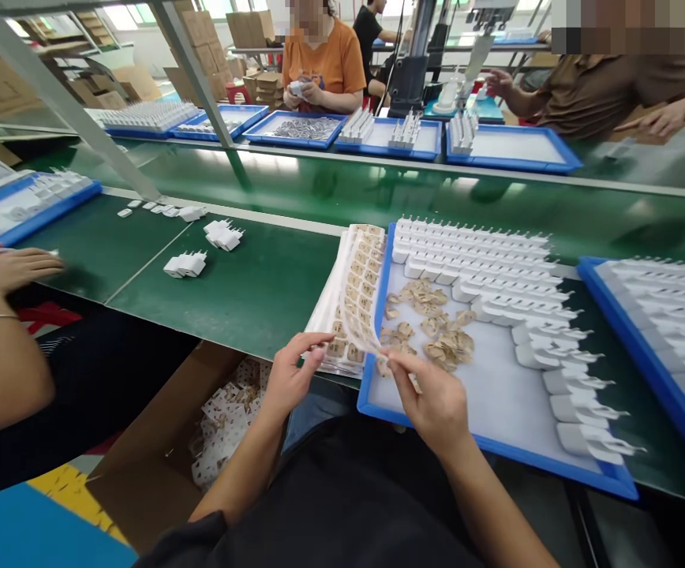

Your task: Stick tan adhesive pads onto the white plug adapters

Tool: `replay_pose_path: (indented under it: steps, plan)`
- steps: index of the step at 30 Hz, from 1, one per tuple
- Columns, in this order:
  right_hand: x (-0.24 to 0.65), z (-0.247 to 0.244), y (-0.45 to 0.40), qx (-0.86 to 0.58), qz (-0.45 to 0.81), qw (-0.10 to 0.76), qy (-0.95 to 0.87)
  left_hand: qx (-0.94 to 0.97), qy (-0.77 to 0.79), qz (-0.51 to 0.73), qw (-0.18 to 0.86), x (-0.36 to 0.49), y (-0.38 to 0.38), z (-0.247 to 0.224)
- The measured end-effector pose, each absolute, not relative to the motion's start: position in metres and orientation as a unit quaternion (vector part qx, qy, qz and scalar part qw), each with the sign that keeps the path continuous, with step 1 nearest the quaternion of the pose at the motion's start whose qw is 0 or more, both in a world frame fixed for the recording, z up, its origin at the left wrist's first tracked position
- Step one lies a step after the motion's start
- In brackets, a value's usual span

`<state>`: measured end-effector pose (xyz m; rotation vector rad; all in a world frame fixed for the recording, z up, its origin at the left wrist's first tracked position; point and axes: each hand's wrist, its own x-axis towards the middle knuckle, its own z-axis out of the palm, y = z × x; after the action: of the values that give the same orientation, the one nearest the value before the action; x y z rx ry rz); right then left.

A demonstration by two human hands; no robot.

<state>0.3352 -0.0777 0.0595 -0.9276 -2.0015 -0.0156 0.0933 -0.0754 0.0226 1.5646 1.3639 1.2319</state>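
The scene is brightly and evenly lit, strongest at the top, where daylight from the windows (218,9) washes out to near white. Pale glare streaks the glossy green conveyor belt (319,185), which also carries dark, smeared reflections. Shadows under the table (271,292) sink almost to black. Wide-angle distortion stretches things toward the edges. The far background looks soft, the hand at far left (16,264) is slightly blurred, and blocky pixelation covers two upper patches.

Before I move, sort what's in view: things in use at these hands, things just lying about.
Apparently in use:
- left hand
- right hand, fingers on the lifted sheet
- stickers
- near tray and its plugs

Apparently lying about:
- plugs left of the sheets
- scraps in the box
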Motion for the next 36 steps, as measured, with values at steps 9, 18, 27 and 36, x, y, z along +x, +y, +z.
replay_pose_path:
  steps: [9,18,27,36]
  plan:
    - [0.406,0.042,-0.131,-0.345,0.135,0.526,-0.766,0.497,0.327,0.258,0.762,0.157,-0.079,0.046]
    - [0.419,0.029,-0.144,-0.443,0.17,0.551,-0.686,0.393,0.361,0.364,0.763,0.219,-0.105,0.032]
    - [0.411,0.035,-0.129,-0.539,0.085,0.52,-0.657,0.387,0.374,0.406,0.738,0.232,-0.102,0.031]
    - [0.42,0.035,-0.128,-0.494,-0.023,0.487,-0.719,0.211,0.394,0.379,0.81,0.237,-0.098,0.039]
